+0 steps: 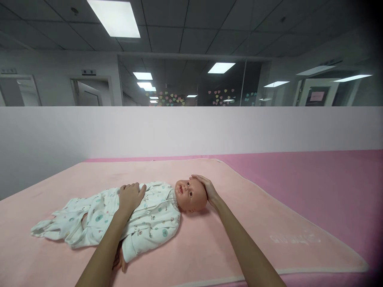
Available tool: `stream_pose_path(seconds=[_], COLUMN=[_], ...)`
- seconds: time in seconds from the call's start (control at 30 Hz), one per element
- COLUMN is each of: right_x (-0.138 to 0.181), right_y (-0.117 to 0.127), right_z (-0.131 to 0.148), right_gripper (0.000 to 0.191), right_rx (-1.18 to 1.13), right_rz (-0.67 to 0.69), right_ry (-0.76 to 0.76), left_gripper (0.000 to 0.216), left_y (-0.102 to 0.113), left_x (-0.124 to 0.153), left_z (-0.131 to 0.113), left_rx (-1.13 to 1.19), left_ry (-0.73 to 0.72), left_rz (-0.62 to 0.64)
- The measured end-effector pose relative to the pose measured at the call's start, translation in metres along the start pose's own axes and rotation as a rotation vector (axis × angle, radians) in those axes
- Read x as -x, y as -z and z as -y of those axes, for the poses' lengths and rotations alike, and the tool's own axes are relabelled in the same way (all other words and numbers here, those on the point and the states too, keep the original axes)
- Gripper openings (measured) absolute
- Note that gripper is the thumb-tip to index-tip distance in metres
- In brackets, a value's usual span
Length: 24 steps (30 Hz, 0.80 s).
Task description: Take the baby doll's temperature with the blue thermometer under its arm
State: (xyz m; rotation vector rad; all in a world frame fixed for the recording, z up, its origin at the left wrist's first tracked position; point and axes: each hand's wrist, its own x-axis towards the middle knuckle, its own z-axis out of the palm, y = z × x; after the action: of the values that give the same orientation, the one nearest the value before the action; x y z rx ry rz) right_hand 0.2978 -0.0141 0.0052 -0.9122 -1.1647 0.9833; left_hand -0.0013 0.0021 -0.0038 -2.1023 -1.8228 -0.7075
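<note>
A baby doll (190, 194) in a white patterned romper (155, 217) lies on its back on a light pink blanket (209, 247), head to the right and legs to the left. My left hand (130, 196) rests flat on the doll's chest, fingers together. My right hand (206, 187) cups the top and back of the doll's head. The doll's near arm (121, 261) sticks out of the sleeve by my left forearm.
The blanket covers a darker pink surface (314, 183) that stretches to the right and back. A low white partition wall (191, 131) runs behind it. Beyond it are glass panels with coloured heart stickers (221, 95) and doors.
</note>
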Motion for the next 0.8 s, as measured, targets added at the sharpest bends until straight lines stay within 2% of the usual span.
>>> stream_pose_path(seconds=[0.4, 0.63, 0.8], right_x=[-0.0031, -0.0008, 0.0009], right_y=[0.0011, 0.0012, 0.0000], right_z=[-0.0055, -0.0033, -0.0017], right_gripper=[0.039, 0.037, 0.036], right_rx=[0.080, 0.124, 0.106], right_rz=[0.086, -0.033, 0.058], right_ry=[0.007, 0.066, 0.036], left_gripper=[0.045, 0.045, 0.045], left_y=[-0.0031, -0.0028, -0.0009], left_x=[-0.0012, -0.0010, 0.0002], left_z=[0.0012, 0.0010, -0.0003], left_rx=[0.007, 0.008, 0.012], left_ry=[-0.005, -0.003, -0.012], left_rz=[-0.011, -0.014, -0.020])
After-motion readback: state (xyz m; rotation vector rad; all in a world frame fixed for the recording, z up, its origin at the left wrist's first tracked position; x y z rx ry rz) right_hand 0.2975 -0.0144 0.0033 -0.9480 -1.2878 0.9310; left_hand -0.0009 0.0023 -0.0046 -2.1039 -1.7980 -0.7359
